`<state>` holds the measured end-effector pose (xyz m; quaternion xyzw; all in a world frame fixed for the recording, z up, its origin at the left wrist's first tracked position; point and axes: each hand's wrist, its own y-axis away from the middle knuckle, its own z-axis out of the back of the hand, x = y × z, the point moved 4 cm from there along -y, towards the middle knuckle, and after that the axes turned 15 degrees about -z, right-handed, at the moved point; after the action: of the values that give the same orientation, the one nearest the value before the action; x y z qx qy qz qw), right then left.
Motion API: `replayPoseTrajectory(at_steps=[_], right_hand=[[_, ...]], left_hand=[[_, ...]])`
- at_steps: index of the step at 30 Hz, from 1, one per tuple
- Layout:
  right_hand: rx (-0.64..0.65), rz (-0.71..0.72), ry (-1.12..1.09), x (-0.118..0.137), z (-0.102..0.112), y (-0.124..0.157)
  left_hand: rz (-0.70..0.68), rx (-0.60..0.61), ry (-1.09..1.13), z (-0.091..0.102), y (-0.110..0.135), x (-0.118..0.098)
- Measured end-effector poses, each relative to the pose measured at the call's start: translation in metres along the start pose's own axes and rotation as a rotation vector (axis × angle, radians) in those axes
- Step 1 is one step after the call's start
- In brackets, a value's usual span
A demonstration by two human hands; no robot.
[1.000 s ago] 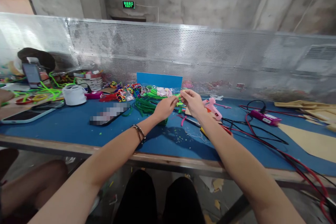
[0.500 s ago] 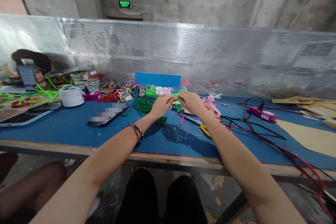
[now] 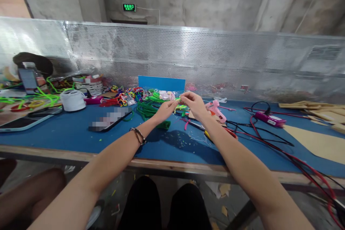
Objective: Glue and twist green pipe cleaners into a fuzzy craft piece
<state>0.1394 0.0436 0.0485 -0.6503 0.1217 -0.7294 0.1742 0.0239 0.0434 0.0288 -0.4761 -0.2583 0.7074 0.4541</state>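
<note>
Both my hands are raised over the blue table (image 3: 75,129), pinching a thin light-green pipe cleaner (image 3: 178,99) between them. My left hand (image 3: 164,109) grips one end with closed fingers, a bracelet on that wrist. My right hand (image 3: 192,104) pinches the other end from above. Just behind and below lies a heap of dark green pipe cleaners (image 3: 147,108) and bags of coloured craft pieces (image 3: 129,95).
A pink glue gun (image 3: 215,109) and scissors (image 3: 199,127) lie right of my hands, with red and black cables (image 3: 269,140) trailing to the right. A phone (image 3: 106,119), white tape roll (image 3: 72,100) and tablet (image 3: 21,121) sit left. Perforated metal screen (image 3: 215,61) behind. Another person's knee (image 3: 32,194) at lower left.
My hands stay together on the green pipe cleaner, shifting slightly; the right hand's fingers have turned and lifted a little over the piece.
</note>
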Motion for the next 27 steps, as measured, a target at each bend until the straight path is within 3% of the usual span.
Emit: replayPoseTrajectory(at_steps=[2, 7, 9, 12, 15, 17, 20, 23, 27], right_hand=[[-0.012, 0.047, 0.141, 0.005, 0.001, 0.002], [0.006, 0.274, 0.877, 0.022, -0.003, 0.009], [0.044, 0.321, 1.043, 0.023, -0.008, 0.011], [0.028, 0.309, 0.978, 0.023, -0.009, 0.012], [-0.038, 0.158, 0.543, 0.018, -0.002, 0.008], [-0.012, 0.002, 0.222, 0.009, 0.001, 0.005], [0.067, -0.144, -0.001, -0.003, -0.001, 0.002], [0.049, -0.111, 0.135, -0.004, 0.000, 0.000], [-0.012, 0.120, 0.764, 0.006, -0.003, 0.003]], left_hand=[[0.007, -0.007, -0.043, 0.003, -0.001, 0.000], [-0.013, 0.016, -0.221, 0.005, -0.001, -0.001], [-0.033, 0.058, -0.245, 0.003, 0.000, -0.002], [-0.026, 0.063, -0.222, 0.002, 0.001, 0.000], [-0.007, 0.010, -0.077, 0.002, 0.001, 0.004], [0.018, -0.009, 0.053, 0.000, 0.001, 0.008], [0.066, 0.017, 0.178, -0.005, 0.002, 0.012], [0.073, 0.034, 0.161, -0.005, 0.003, 0.012], [0.108, 0.033, -0.044, 0.000, 0.003, 0.008]])
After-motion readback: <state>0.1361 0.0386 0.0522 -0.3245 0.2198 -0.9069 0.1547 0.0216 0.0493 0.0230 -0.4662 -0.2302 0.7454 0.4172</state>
